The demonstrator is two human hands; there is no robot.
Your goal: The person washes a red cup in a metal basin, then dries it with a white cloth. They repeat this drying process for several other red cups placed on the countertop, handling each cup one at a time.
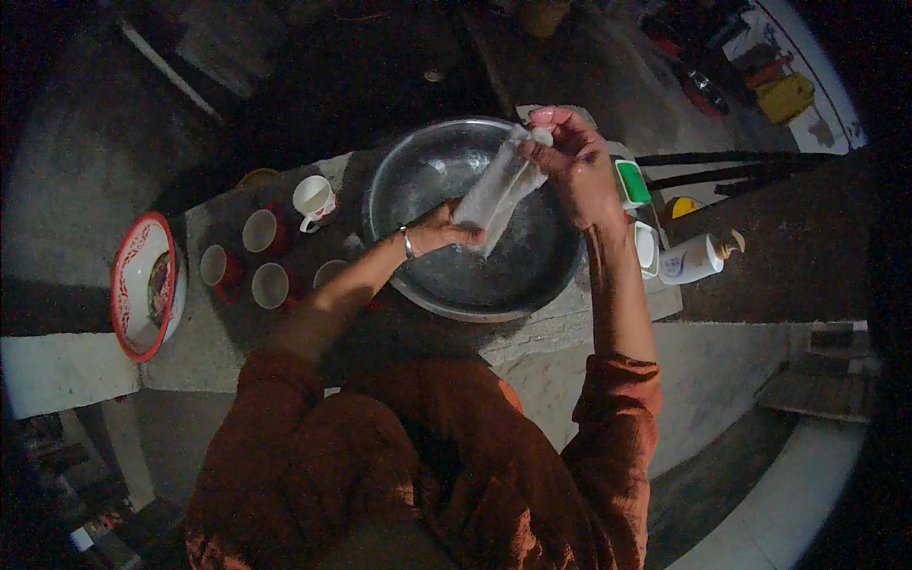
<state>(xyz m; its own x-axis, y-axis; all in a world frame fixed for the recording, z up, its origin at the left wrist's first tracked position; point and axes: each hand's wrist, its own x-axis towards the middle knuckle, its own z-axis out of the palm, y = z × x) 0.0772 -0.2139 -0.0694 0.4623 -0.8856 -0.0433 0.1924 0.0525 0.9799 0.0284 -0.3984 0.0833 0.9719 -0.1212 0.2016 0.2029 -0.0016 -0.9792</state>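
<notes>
Both hands hold a thin, whitish, partly see-through cloth stretched at a slant above a wide metal basin. My left hand, with a bangle at its wrist, grips the lower left end, thumb on top. At the upper right end, over the basin's far right rim, my right hand pinches the cloth between thumb and fingers. The basin's inside looks wet and dark. Part of its right wall is hidden behind my right hand and wrist.
Several red cups and a white mug stand left of the basin on a concrete slab. A red-rimmed enamel bowl leans at the far left. Right are a white pump bottle, a green-and-white container and a white dish.
</notes>
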